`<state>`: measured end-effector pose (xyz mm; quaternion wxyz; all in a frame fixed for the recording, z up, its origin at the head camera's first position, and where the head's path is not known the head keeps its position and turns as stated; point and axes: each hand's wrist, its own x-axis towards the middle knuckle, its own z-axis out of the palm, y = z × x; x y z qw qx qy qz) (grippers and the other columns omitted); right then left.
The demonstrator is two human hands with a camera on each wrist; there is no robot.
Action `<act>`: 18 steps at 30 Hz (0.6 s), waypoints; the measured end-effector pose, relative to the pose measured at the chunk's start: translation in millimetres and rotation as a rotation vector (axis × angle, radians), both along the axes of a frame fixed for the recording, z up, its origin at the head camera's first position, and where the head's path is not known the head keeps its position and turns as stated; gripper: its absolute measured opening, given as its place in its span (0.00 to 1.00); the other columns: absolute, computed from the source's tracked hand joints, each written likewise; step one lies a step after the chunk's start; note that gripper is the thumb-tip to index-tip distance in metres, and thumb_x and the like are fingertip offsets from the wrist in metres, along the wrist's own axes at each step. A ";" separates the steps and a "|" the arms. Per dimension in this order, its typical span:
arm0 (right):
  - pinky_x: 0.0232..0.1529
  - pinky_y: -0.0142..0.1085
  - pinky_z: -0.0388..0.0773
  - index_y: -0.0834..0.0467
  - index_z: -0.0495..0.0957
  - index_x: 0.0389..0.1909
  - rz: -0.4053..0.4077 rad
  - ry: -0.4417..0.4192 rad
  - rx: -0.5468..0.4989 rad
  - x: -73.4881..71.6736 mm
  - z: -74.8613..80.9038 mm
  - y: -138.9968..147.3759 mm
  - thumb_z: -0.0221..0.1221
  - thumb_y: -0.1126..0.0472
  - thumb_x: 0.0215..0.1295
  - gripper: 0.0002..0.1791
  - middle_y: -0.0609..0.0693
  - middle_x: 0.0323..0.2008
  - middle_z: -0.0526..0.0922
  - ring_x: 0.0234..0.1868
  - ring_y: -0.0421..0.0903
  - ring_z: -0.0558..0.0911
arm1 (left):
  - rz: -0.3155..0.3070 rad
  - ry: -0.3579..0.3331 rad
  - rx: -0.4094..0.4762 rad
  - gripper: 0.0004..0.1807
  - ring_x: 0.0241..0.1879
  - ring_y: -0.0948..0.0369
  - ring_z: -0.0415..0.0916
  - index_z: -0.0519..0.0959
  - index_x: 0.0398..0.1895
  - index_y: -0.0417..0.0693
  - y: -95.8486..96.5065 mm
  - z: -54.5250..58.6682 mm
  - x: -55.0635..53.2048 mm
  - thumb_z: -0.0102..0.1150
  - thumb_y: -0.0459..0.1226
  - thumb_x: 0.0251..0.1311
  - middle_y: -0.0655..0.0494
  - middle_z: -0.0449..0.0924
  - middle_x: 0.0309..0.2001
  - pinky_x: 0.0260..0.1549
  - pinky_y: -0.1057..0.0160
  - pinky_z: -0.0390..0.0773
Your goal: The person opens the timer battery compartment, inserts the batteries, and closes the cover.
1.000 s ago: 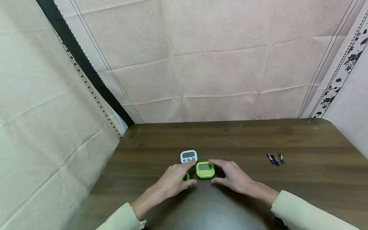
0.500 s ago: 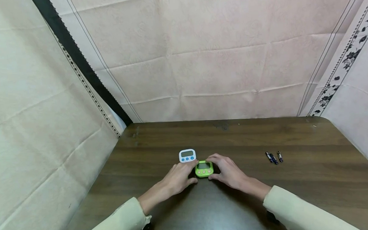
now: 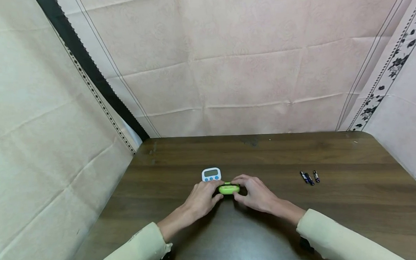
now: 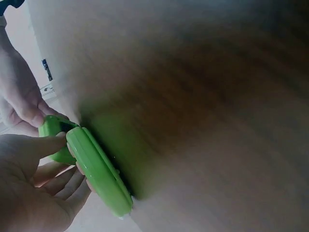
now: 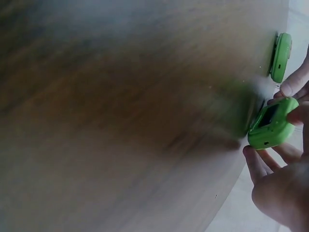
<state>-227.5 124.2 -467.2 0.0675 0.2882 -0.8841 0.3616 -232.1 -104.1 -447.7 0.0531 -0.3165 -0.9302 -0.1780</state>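
Note:
Both hands hold a green digital timer [image 3: 229,189] near the middle of the wooden table. It is tipped up, so the head view shows a narrow edge instead of its screen. The left hand [image 3: 202,198] pinches its left side and the right hand [image 3: 256,195] its right side, thumbs nearer the wearer. A dark patch shows on the held timer [image 5: 275,123] in the right wrist view. A second green timer [image 4: 99,171] lies on the table by the left hand, which hides it from the head view. Just beyond that hand lies a white timer [image 3: 211,174] with blue buttons.
Three small dark batteries [image 3: 309,179] lie on the table [image 3: 264,155] to the right. Pale cloth [image 3: 243,67] hangs along the table's back edge and at both sides.
Both hands have closed in on the green timer and gripped it. It has tipped up, turning its screen out of the head view. The second green timer has become hidden behind the left hand.

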 end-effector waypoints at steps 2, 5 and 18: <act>0.44 0.37 0.86 0.64 0.85 0.55 -0.014 -0.020 -0.019 0.6 1.6 -0.5 0.65 0.66 0.71 0.15 0.54 0.55 0.87 0.45 0.43 0.85 | 0.004 0.005 0.031 0.16 0.47 0.60 0.86 0.85 0.59 0.45 -0.9 0.6 -0.3 0.70 0.37 0.71 0.54 0.88 0.54 0.44 0.53 0.89; 0.41 0.35 0.86 0.65 0.85 0.57 -0.028 -0.078 -0.066 1.5 5.6 -0.9 0.63 0.67 0.74 0.14 0.56 0.54 0.87 0.44 0.42 0.85 | 0.006 0.026 0.079 0.15 0.34 0.64 0.81 0.86 0.59 0.47 -3.4 2.5 -0.9 0.69 0.38 0.72 0.55 0.90 0.50 0.35 0.58 0.87; 0.44 0.32 0.88 0.61 0.85 0.60 -0.044 -0.150 -0.154 12.2 31.0 -1.5 0.61 0.64 0.78 0.14 0.53 0.49 0.90 0.45 0.43 0.90 | 0.011 0.062 0.219 0.12 0.10 0.77 0.63 0.86 0.56 0.54 -13.1 21.3 1.7 0.68 0.42 0.72 0.63 0.78 0.20 0.14 0.70 0.70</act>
